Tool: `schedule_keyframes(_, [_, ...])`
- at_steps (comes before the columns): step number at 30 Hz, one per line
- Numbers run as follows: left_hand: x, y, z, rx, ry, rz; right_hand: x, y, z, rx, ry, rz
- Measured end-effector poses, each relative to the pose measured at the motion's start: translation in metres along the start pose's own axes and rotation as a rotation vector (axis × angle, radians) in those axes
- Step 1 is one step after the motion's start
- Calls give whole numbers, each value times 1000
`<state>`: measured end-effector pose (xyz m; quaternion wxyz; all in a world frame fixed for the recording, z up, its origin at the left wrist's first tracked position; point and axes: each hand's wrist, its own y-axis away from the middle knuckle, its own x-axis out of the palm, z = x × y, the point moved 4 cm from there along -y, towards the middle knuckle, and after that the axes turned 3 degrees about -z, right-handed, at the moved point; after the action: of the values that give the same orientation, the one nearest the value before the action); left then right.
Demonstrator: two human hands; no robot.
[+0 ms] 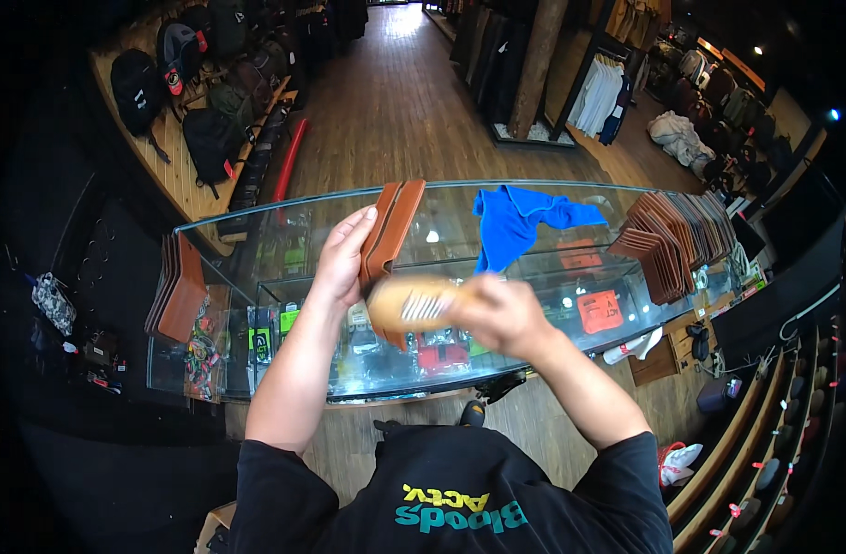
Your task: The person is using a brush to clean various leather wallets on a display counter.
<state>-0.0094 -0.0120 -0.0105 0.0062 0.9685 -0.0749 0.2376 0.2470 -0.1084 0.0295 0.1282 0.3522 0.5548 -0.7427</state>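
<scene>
The left hand point(342, 258) is clamped on a brown leather wallet point(392, 226), thumb on the near face and fingers wrapped behind, holding it upright on its edge above the glass surface point(257, 305). The right hand point(501, 314) is closed around a wooden-backed brush point(412, 303), which is blurred; the brush sits against the lower part of the wallet, just right of the left hand. Both forearms come up from the lower edge, bare below black sleeves.

The glass surface is the top of a display case with small goods on shelves inside. On it, to the right, a blue cloth point(513, 218) lies crumpled, well apart from the hands. Further right a fanned row of brown wallets point(677, 242) stands on edge. At the left end a smaller stack of brown wallets point(175, 286) leans together.

Beyond the case a wooden floor point(395, 111) runs back between clothing racks, and black backpacks point(178, 92) hang on a wooden wall on the left
</scene>
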Motion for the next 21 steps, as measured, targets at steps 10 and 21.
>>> schedule_keyframes(10, [-2,-1,10,-30,89,116,10,-15,5,-12,16,-63])
schedule_keyframes(21, [-2,1,-3,70,25,123,11,-22,-46,698,-8,-234])
